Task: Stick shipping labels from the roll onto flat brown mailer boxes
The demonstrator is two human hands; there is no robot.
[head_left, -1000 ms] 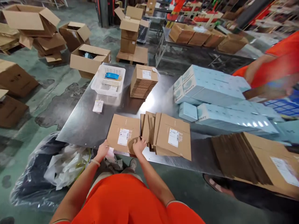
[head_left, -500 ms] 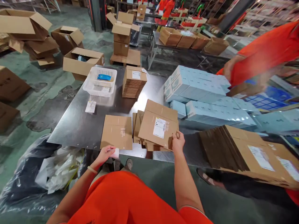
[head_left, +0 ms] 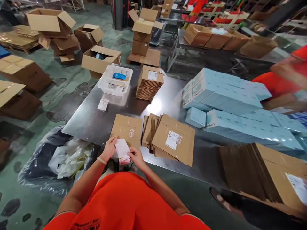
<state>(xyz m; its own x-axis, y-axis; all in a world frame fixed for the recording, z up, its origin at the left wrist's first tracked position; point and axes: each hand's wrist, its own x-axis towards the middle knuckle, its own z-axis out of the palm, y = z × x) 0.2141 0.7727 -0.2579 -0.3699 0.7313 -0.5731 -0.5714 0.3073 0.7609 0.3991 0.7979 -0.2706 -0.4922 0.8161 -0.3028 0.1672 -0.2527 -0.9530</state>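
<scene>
Grips the paper [head_left: 122,147] with both hands, at the near edge of the desk [head_left: 87,123], partly over a flat carton [head_left: 123,124]. Closes the left hand [head_left: 110,148] on its upper left side, fingers curled; pinches its right side, lower down, between thumb and fingers of the right hand [head_left: 135,156]. On the paper, a smooth white face, pink and yellow at the lower end, any print too small to read. Around the left wrist, a thin, pale, rounded band [head_left: 102,160].

Under the paper's upper part, matte brown board, squarish, creased across and lettered in white. Just to the right, a loose pile [head_left: 187,135] of similar flat board, corners askew, with a crisp white label [head_left: 172,139] on top. Farther back, a tall, neat stack [head_left: 147,91] of folded board, ribbed along its edges. Left of that, a white plastic basket [head_left: 103,88], round-cornered and pierced with small holes, with a glossy blue packet [head_left: 119,76] inside. In front of the basket, a small white tag [head_left: 103,104] on shiny, reflective metal. To the right, smooth pale blue boxes [head_left: 225,103], square-edged, in long rows. Below the desk's left end, a clear, wrinkled bag [head_left: 43,183] with crumpled white scraps [head_left: 68,159]
</scene>
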